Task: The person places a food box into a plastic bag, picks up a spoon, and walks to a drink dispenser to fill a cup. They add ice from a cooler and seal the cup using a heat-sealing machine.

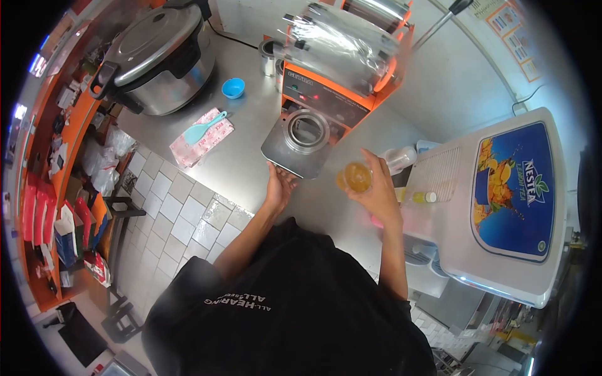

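My right hand (376, 191) is wrapped round a clear cup of amber drink (357, 178), held over the steel counter (244, 166) to the right of the sealing machine. The fingers of my left hand (280, 186) are apart at the front edge of the machine's metal tray (276, 149), touching or just under it. A round ring holder (306, 131) sits in that tray, with its opening showing. Above it stands the orange and black sealing machine (332, 100), with clear film on its roller and small red lights lit.
A large steel rice cooker (166, 69) stands at the back left. Near it are a blue bowl (233, 88) and a light blue paddle (204, 130) on a pink patterned cloth (184, 152). At right stands a Nestea dispenser (461, 207), with clear cups (401, 158) beside it.
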`<action>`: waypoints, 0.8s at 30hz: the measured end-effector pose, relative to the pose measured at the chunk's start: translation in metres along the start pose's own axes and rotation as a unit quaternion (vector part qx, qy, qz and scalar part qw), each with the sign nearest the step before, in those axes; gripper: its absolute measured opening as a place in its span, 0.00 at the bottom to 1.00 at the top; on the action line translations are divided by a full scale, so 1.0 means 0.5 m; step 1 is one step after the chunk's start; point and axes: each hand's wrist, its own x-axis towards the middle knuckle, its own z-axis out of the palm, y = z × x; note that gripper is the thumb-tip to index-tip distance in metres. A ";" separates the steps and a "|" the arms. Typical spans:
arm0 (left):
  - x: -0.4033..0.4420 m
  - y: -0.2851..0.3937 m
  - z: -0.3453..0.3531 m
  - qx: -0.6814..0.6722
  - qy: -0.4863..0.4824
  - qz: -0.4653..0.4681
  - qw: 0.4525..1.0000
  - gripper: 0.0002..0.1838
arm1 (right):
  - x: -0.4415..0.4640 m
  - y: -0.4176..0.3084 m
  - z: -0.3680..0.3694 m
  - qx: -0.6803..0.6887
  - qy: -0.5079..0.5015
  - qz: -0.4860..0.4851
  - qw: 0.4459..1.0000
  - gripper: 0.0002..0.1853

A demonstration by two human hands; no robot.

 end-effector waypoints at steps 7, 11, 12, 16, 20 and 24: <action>-0.034 0.022 -0.002 0.011 0.024 -0.013 1.000 0.34 | -0.048 0.109 0.015 -0.023 0.017 0.066 0.997 0.46; -0.039 0.036 0.014 0.014 0.047 0.000 0.999 0.35 | -0.071 0.141 0.050 -0.010 0.065 0.067 0.996 0.46; -0.046 0.033 0.007 0.015 0.042 0.004 0.999 0.36 | -0.084 0.137 0.056 -0.005 0.065 0.074 0.995 0.46; -0.056 0.032 0.001 0.038 0.028 -0.009 0.999 0.36 | -0.067 0.113 0.058 -0.005 0.027 0.049 0.998 0.45; -0.027 0.041 -0.022 0.060 -0.010 -0.010 0.998 0.39 | -0.021 0.062 0.057 -0.009 0.003 -0.030 1.000 0.41; -0.034 0.041 -0.001 0.059 0.049 0.020 0.997 0.36 | 0.047 -0.018 0.076 0.007 0.024 -0.083 0.996 0.38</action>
